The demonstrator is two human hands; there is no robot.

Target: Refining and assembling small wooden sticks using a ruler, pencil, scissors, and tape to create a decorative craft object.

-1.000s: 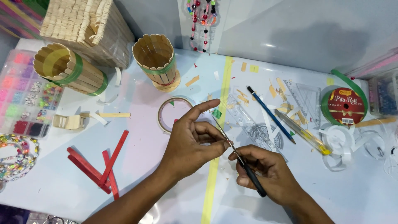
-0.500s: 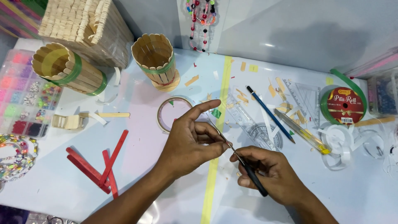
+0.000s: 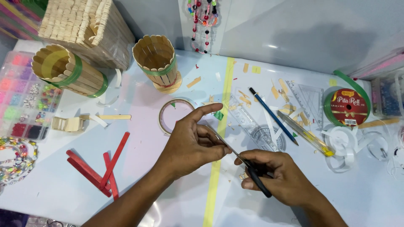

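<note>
The right hand (image 3: 275,178) is gripping black-handled scissors (image 3: 240,157), blades angling up into the left hand (image 3: 191,143), whose pinching fingertips are hiding whatever is being cut, index finger extending above a tape ring (image 3: 165,115).

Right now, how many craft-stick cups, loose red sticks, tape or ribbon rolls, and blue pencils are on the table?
Craft-stick cups: 2, one upright, one on its side
Loose red sticks: 4
Rolls: 2, a tape ring and a green ribbon spool
Blue pencil: 1
Total: 9
</note>
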